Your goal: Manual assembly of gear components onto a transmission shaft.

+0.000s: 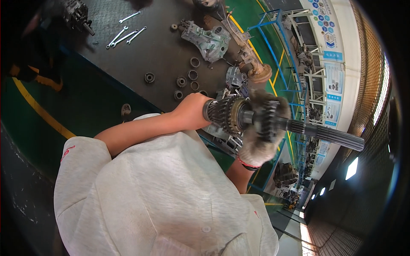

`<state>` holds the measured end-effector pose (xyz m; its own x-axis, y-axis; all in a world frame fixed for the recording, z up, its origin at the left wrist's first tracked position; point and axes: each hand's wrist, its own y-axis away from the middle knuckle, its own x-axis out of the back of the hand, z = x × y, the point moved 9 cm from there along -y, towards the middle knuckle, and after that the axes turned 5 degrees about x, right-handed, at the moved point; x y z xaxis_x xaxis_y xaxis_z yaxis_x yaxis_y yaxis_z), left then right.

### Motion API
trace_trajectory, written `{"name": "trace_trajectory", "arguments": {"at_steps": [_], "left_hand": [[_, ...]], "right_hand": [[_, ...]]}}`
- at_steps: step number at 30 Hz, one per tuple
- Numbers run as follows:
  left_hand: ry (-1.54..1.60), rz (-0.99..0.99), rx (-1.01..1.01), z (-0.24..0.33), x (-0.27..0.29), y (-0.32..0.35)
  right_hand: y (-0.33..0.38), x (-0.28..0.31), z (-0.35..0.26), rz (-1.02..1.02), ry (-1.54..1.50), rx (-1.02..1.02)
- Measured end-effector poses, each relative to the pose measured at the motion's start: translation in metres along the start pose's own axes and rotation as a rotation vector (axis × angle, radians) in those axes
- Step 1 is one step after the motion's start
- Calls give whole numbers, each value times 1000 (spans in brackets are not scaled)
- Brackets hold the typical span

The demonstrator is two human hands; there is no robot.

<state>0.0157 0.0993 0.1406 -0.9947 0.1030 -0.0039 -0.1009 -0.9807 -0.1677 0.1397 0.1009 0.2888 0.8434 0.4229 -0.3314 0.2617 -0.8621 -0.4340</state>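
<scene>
A long gear shaft point(245, 117) with several toothed gears and a splined end is held up in front of my chest, its splined end pointing right. My left hand point(193, 112), bare, closes around the gear end at the shaft's left; most of its fingertips are hidden behind the metal. On the right, my right hand point(258, 149) wears a dirty knitted glove and wraps around the shaft by the larger dark gear point(268, 120). That gear hides part of the glove, which is slightly blurred.
A dark workbench point(124, 64) carries several wrenches point(128, 37), loose gears and rings point(181, 81), and a cast metal housing point(207, 40). At the far left sits another gear assembly point(77, 17). Blue metal racks point(279, 51) with machine parts stand to the right.
</scene>
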Motion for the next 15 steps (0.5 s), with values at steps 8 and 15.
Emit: {"name": "trace_trajectory", "arguments": {"at_steps": [8,15], "left_hand": [[-46,-43,17,-17,-12,7],[-38,-134,9,-18,-25,0]], "right_hand": [[-54,-23,-136,-152,-38,276],[-61,-26,-264,-357,718,613]]}}
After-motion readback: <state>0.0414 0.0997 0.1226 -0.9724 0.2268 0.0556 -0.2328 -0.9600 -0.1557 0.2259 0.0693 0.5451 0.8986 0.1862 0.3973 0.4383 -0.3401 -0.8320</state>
